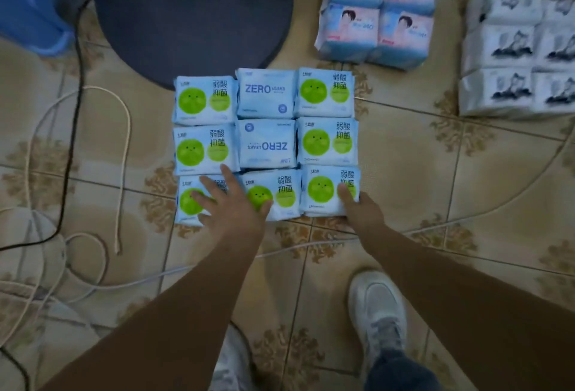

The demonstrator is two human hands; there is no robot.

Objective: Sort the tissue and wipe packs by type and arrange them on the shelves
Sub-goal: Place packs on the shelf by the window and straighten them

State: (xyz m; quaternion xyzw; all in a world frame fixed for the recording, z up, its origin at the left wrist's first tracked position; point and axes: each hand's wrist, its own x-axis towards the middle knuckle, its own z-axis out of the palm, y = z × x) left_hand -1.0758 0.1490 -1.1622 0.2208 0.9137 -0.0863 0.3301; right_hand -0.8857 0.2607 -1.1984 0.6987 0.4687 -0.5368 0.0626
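Nine light-blue packs are lying flat in a three-by-three block (pixel 266 144) on the tiled floor (pixel 435 172), edges touching. Seven are showing green circles; the two in the centre column, far and middle rows, are reading "ZERO LEAKS" (pixel 266 91), so the block is looking mixed by type.

Left hand (pixel 230 200) is resting palm-down, fingers (pixel 202 196) spread and straight, across the near-left green-circle pack (pixel 189 200) and onto the edge of the near-centre pack (pixel 273 194). It is gripping nothing.

Right hand (pixel 361 208) is sitting at the near right corner of the near-right pack (pixel 329 188), one digit lying on the top face. The others are hidden behind the hand and the pack's edge, so I cannot tell whether it is gripping or only touching.

Both hands are reaching into the near row only; the rest of the block is lying beyond the fingertips, away from the person. Each pack's printed text is running left-right. The ZERO LEAKS pair is sitting between the two hands, slightly closer to the left one.

A pink-and-blue stack (pixel 376 10) and a white printed stack (pixel 516 48) are lying well apart on the far right. No shelves are in view. Judgement: sorting on the floor is unfinished, shelving not begun.
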